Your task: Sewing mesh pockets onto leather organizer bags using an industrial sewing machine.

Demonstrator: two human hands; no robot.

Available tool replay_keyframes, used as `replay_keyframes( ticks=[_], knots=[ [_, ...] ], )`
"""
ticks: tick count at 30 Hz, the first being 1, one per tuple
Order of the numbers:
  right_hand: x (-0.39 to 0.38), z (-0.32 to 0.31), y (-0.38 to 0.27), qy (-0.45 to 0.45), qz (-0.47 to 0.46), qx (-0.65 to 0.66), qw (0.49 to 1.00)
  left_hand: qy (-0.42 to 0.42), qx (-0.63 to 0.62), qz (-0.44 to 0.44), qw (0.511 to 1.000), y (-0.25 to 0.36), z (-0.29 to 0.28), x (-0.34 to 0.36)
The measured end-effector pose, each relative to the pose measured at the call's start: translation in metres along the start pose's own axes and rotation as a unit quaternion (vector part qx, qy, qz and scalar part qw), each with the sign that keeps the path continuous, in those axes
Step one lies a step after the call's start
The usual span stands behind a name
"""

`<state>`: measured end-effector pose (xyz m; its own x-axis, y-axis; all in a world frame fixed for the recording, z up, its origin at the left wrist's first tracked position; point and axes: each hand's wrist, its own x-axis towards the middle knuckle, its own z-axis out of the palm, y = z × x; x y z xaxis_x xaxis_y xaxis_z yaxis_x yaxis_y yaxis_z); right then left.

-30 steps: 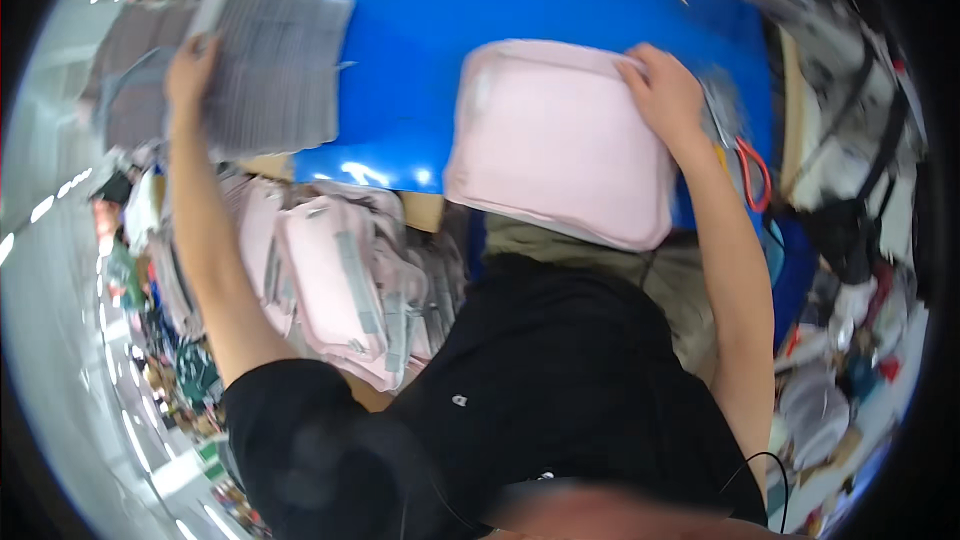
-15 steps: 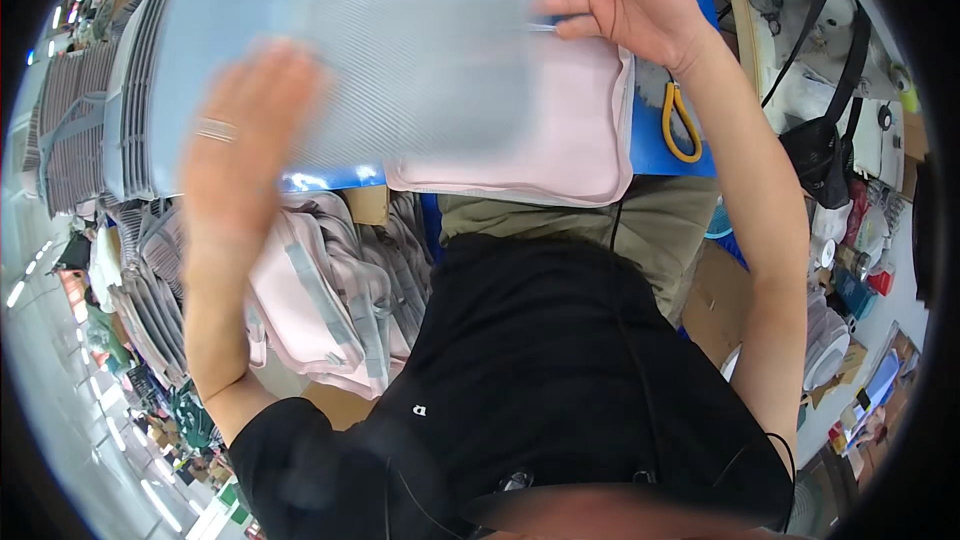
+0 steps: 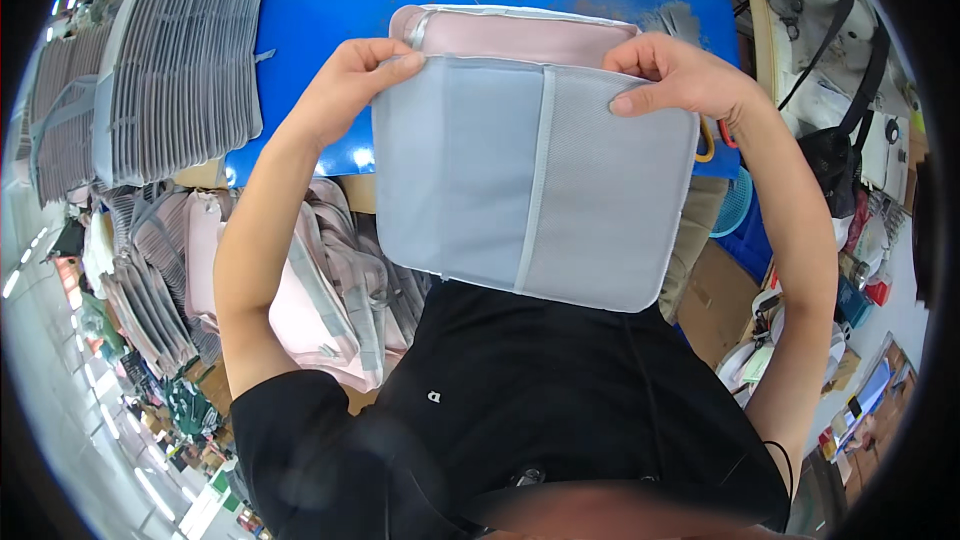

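Note:
A grey fabric panel [image 3: 490,180], part smooth and part fine mesh with a pale binding strip down its middle, hangs tilted toward me over the table's front edge. My left hand [image 3: 365,80] pinches its upper left corner between thumb and fingers. Near its upper right corner, my right hand [image 3: 670,78] grips the top edge, thumb on the front. Behind it lies a pink fabric piece [image 3: 530,35] with a white rim on the blue table surface [image 3: 330,20]; the grey panel hides its lower part.
A thick stack of grey panels [image 3: 180,80] stands at the table's left. Pink and grey sewn pieces [image 3: 320,290] hang below. Scissors with orange handles [image 3: 708,140] lie by my right wrist, partly hidden. A sewing machine [image 3: 800,0] stands at the far right.
The grey panel has come off the left stack, moved right and toward me, and now covers much of the pink piece. My right hand, open before, has closed on its edge.

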<state>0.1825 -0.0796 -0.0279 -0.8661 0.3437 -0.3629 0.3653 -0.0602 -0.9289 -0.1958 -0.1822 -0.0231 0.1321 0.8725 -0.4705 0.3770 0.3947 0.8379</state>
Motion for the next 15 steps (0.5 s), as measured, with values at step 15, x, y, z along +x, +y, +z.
replay_keyframes(
  ticks=[15],
  knots=[
    [0.057, 0.019, 0.016, 0.255, -0.114, -0.396, 0.875, 0.200, 0.396, 0.335, 0.831, -0.024, 0.004, 0.054]
  ],
)
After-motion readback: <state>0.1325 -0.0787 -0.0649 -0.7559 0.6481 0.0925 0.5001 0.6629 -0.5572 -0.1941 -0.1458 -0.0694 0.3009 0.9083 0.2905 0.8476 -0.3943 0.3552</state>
